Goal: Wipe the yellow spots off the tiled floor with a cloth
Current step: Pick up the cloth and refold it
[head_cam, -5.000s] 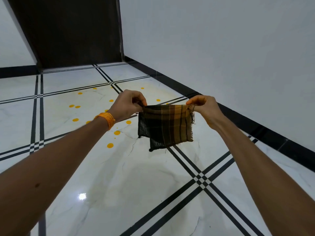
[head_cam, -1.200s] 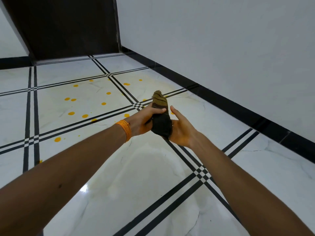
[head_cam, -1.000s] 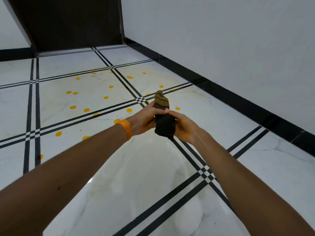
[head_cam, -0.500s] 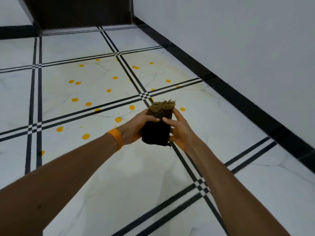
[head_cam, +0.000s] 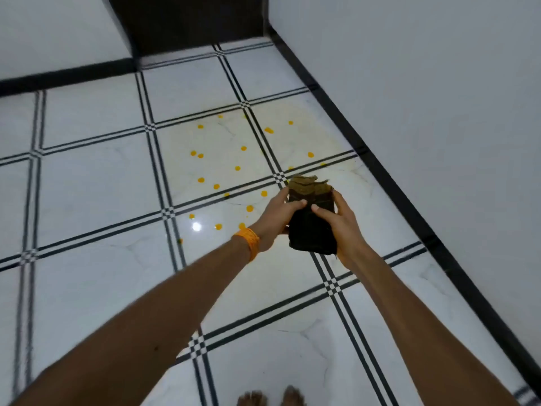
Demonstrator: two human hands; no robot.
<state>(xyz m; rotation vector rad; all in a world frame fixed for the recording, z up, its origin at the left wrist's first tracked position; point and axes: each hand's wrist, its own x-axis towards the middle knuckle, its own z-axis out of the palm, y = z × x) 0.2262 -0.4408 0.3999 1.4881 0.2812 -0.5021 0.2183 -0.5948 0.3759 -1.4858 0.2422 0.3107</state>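
Observation:
A dark brown and yellow checked cloth (head_cam: pixel 311 227), folded into a thick pad, is held in the air between both hands. My left hand (head_cam: pixel 275 219), with an orange band at the wrist, grips its left side. My right hand (head_cam: pixel 342 230) grips its right side, thumb across the front. Several yellow spots (head_cam: pixel 216 186) dot the white tiled floor (head_cam: pixel 96 177) ahead, spread over three tiles beyond and left of the cloth. Some spots near the cloth are hidden behind my hands.
A white wall with a black skirting (head_cam: pixel 409 206) runs along the right. A dark doorway or panel (head_cam: pixel 190 22) stands at the far end. Black double lines cross the floor in a grid. Bare toes (head_cam: pixel 270 399) show at the bottom edge.
The spread cloth was folded into a compact pad held in both hands. The view has tilted down, so the spots and my toes show lower on the floor.

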